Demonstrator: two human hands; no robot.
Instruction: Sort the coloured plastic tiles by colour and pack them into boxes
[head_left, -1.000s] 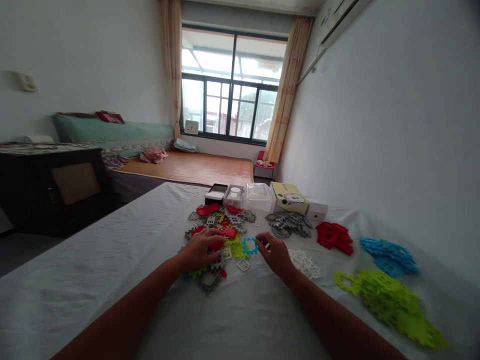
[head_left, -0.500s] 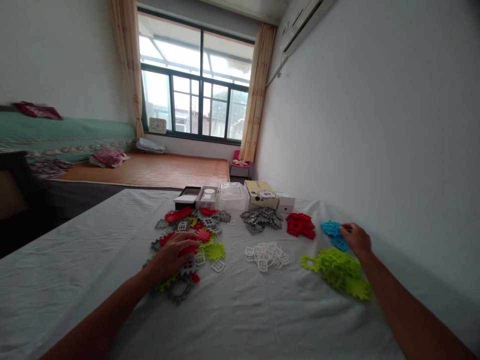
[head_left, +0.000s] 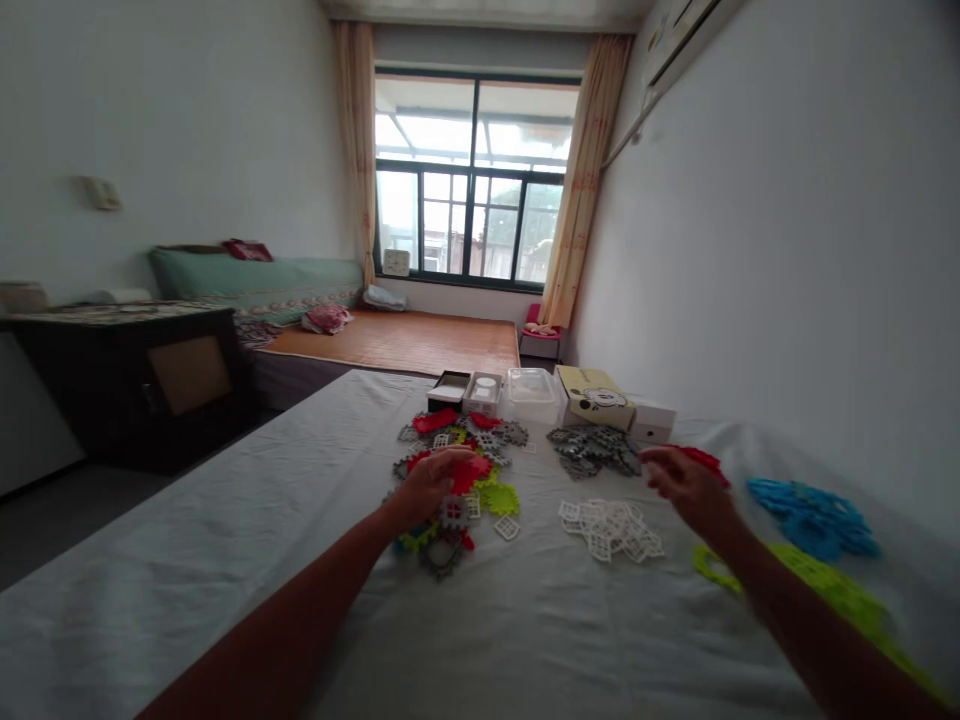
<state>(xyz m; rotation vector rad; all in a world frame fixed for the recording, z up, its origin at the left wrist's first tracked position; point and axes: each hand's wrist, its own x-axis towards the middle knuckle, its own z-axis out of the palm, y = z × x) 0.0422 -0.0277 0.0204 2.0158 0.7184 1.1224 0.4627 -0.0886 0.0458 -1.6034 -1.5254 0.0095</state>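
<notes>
My left hand [head_left: 431,488] is over a mixed pile of toothed plastic pieces, its fingers closed on the edge of a red gear piece [head_left: 471,476]. Grey gear pieces [head_left: 441,553], lime-green ones [head_left: 501,498] and white lattice squares [head_left: 507,527] lie around it. My right hand [head_left: 686,485] hovers in front of the red pile [head_left: 703,463], fingers slightly apart and nothing visible in them. Its forearm passes over the lime-green pile [head_left: 832,590], hiding part of it. White lattice pieces [head_left: 611,528] lie heaped between my hands, with a dark grey pile [head_left: 592,450] behind.
Blue pieces [head_left: 814,515] lie at the right, near the wall. Along the table's back edge stand a black box [head_left: 448,390], a small white box [head_left: 484,393], a clear plastic tub [head_left: 531,395], a yellow box [head_left: 594,397] and a white box [head_left: 654,422]. Beyond is a bed [head_left: 405,340].
My right hand has left the blue pieces and moved left toward the red pile. My left hand has risen slightly with the red gear piece. The view has turned left.
</notes>
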